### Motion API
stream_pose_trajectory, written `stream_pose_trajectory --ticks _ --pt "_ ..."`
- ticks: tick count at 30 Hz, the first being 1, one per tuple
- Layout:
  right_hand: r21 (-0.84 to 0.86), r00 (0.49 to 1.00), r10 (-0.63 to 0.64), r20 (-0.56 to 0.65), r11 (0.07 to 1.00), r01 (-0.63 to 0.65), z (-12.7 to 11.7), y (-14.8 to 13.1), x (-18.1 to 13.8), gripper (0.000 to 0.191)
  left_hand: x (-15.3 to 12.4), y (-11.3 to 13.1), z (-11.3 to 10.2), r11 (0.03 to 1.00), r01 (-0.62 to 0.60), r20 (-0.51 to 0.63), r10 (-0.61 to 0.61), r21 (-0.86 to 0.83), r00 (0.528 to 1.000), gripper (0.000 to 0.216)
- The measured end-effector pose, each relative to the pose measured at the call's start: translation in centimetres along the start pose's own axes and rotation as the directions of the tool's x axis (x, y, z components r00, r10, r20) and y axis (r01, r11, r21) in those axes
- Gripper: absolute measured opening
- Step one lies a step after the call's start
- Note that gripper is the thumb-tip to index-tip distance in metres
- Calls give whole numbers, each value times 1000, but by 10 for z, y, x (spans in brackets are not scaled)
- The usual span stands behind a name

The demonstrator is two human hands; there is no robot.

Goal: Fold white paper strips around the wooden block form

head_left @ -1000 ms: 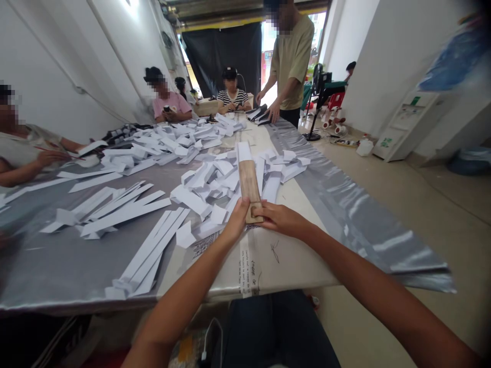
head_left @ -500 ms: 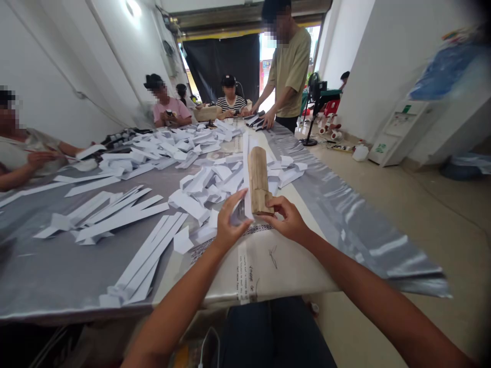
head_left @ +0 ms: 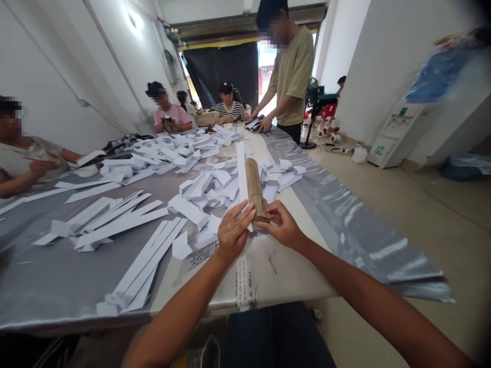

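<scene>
A wooden block (head_left: pixel 253 183), long and light brown, is held tilted above the table. My right hand (head_left: pixel 284 225) grips its near end, thumb and fingers closed on it. Along the block's left side runs a white paper strip (head_left: pixel 242 171). My left hand (head_left: pixel 233 230) presses that strip against the wood, its fingers bent round the lower part of the strip and touching the block. Folded white paper pieces (head_left: pixel 203 194) lie in a heap just beyond my hands. To the left, long flat paper strips (head_left: pixel 148 263) rest in loose bundles.
The table (head_left: pixel 126 230) has a grey cover with a cream printed sheet (head_left: pixel 284 271) along its middle. Several people sit or stand around it, one standing person (head_left: pixel 293 71) at the far right. A water dispenser (head_left: pixel 399 135) and a fan (head_left: pixel 312 102) stand beyond the right side.
My left hand has closed from a wide grip onto the strip and block. The block has tipped lower, with the paper strip standing along its left side.
</scene>
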State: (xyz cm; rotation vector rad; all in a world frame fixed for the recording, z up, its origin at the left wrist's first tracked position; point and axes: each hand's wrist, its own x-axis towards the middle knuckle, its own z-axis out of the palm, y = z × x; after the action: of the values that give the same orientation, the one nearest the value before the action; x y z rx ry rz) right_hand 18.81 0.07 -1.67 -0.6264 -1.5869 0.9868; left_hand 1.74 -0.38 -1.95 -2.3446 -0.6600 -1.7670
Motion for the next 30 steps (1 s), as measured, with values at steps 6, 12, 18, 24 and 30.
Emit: stream_pose_trajectory --ticks 6,12,18,24,30 --pt "88 998 52 40 995 -55 3 -3 -1 36 -5 -13 -9 997 82 136 -80 -8 987 29" --pt "114 998 48 33 992 -51 1 -1 1 35 1 -1 -3 988 79 66 -70 -136 995 38" --pt "131 998 38 55 990 -45 1 3 2 35 4 9 4 984 142 5 -142 -104 990 41" --pt "78 997 60 48 995 -64 0 5 -1 37 2 6 4 976 187 42 -183 -112 982 43" --pt "30 998 65 7 997 -66 0 6 -2 42 -7 7 9 984 163 36 -161 -74 986 43"
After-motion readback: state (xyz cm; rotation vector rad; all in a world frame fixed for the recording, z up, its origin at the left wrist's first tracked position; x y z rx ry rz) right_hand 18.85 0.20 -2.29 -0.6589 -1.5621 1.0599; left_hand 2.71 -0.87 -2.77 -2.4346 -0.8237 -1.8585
